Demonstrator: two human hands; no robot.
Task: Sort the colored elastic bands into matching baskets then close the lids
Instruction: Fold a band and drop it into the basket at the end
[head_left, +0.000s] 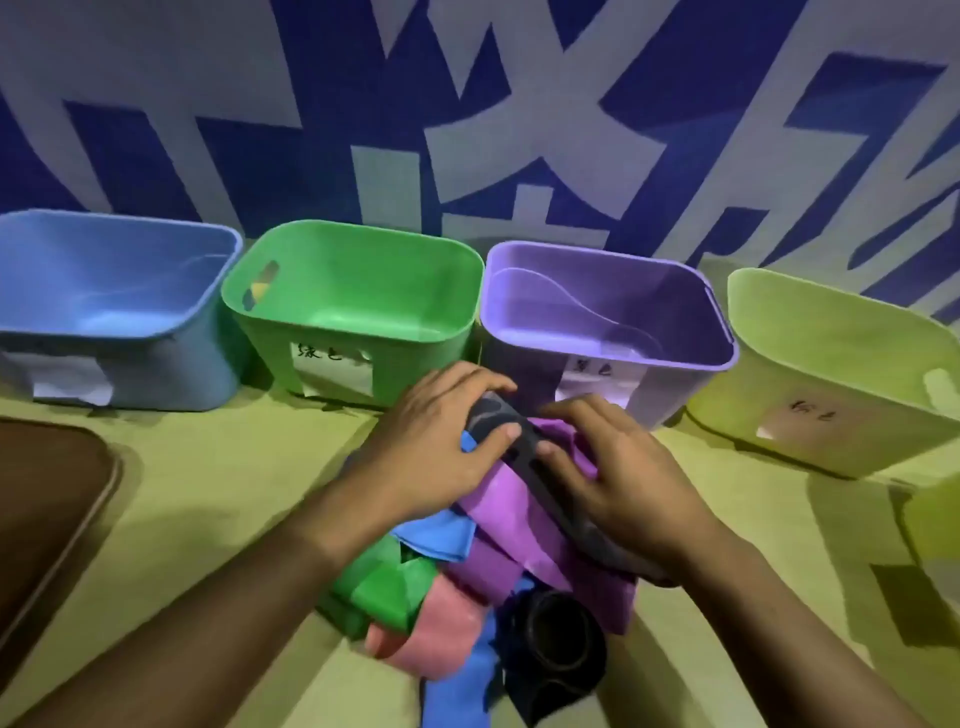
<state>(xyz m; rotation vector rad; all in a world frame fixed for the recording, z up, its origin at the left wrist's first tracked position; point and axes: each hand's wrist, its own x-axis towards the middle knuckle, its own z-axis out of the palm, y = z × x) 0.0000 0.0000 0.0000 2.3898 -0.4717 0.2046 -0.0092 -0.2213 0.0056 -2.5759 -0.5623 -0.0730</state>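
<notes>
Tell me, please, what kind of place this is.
Probably a staged sorting station, not a home: labelled open baskets, such as the green basket and purple basket, stand in a row on a yellow-green cloth before a printed blue banner.

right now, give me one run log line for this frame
left hand: grips black band | right hand: grips same band | purple basket: lid off

Dim, blue-tinted light, soft overall blur, dark shadows at right, wide-angle bending at edges
</notes>
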